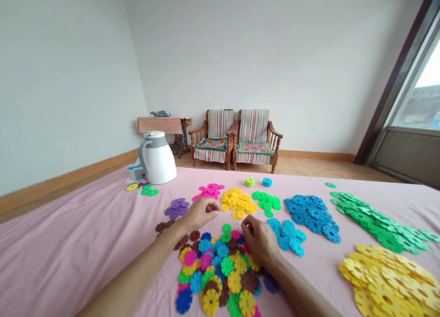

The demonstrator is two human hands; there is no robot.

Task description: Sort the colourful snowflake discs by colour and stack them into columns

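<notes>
Left hand curled, half closed, above the mixed snowflake discs at lower centre. Right hand also curled, at the pile's right edge. Can't tell if either holds a disc. Risk: a careless wrist sweep shoves discs into the light-blue cluster just beside.

A bare left arm and a bare right arm reach forward from the bottom of the view. The left hand is higher, with its back up and its left fingers curled in, pointing right. The right hand is lower, with its right fingers bent, pointing left. The hands are near but not touching.
</notes>
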